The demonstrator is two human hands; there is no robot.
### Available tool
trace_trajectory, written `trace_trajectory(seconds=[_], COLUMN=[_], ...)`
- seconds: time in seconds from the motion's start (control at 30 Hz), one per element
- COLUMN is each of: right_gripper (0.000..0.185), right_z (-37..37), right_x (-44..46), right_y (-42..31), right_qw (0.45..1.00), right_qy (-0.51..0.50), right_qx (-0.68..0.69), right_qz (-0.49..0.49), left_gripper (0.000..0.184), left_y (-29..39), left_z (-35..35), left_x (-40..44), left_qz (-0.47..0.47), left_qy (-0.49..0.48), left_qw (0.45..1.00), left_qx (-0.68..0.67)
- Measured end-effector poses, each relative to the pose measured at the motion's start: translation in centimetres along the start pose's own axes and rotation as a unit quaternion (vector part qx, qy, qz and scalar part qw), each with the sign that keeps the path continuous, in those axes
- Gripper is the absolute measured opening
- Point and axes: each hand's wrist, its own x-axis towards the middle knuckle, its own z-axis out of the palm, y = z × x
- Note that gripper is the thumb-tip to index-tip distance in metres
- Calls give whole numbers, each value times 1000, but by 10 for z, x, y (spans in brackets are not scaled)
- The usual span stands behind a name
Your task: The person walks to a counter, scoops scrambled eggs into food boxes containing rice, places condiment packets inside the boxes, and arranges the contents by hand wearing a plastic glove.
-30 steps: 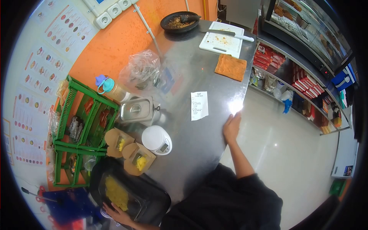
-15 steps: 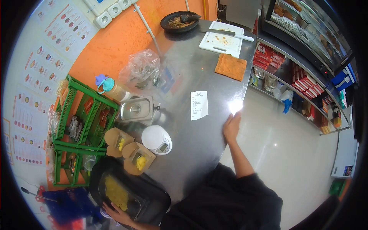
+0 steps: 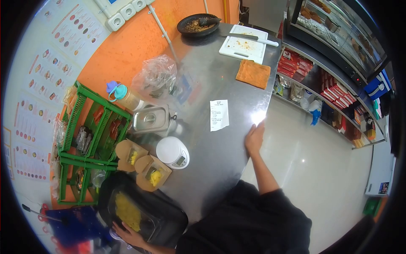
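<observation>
My left hand [image 3: 130, 235] rests at the near rim of a black rice-cooker-like container [image 3: 171, 207], fingers spread. Under its clear cover shows a yellow food mass [image 3: 127, 211]. At the steel table's right edge lies my right hand [image 3: 254, 139], fingers stretched along the edge and holding nothing. A printed receipt [image 3: 219, 115] lies flat to the left of that hand. Two open brown paper boxes, a nearer one [image 3: 146, 178] and a farther one [image 3: 122, 150], hold yellow food. Beside them stands a white kitchen scale [image 3: 171, 151] with nothing on it.
Farther along the table [image 3: 203, 72] are a folded orange cloth [image 3: 253, 74], a white cutting board [image 3: 239, 51] with a knife [image 3: 258, 39], and a stone mortar [image 3: 196, 26]. Green crates [image 3: 67, 144], a lidded steel pan [image 3: 150, 120], bottles [image 3: 124, 95] and plastic bags [image 3: 156, 74] line the left wall.
The whole view has shifted very slightly. Both hands stay where they were, and no object has visibly moved on the table.
</observation>
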Motion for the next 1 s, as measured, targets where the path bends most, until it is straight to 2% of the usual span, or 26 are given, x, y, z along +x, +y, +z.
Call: trace_trajectory(seconds=[0.07, 0.27, 0.7, 0.77, 0.9, 1.0], right_gripper=[51, 49, 46, 47, 49, 40], right_z=[-1, 0, 2, -2, -5, 4], right_x=[-1, -2, -7, -17, -68, -93], right_y=[-1, 1, 3, 1, -30, -66], right_qw=[1000, 1000, 998, 977, 973, 963], right_qy=[9, 23, 49, 165, 139, 32], right_qx=[-2, 0, 25, -88, -35, 54], right_qz=[-3, -9, -7, -103, -183, -261], left_gripper=[53, 51, 53, 52, 52, 52], left_y=[-5, 11, -12, 0, -1, 12], left_z=[1, -6, 4, -4, -3, -13], left_x=[1, -2, -4, -7, -10, -9], left_qz=[-10, -27, -16, -49, -46, -61], left_qy=[-20, 0, -5, -26, -17, -19], left_qw=[1000, 1000, 999, 998, 999, 998], left_qx=[11, 6, 43, 39, 0, 1])
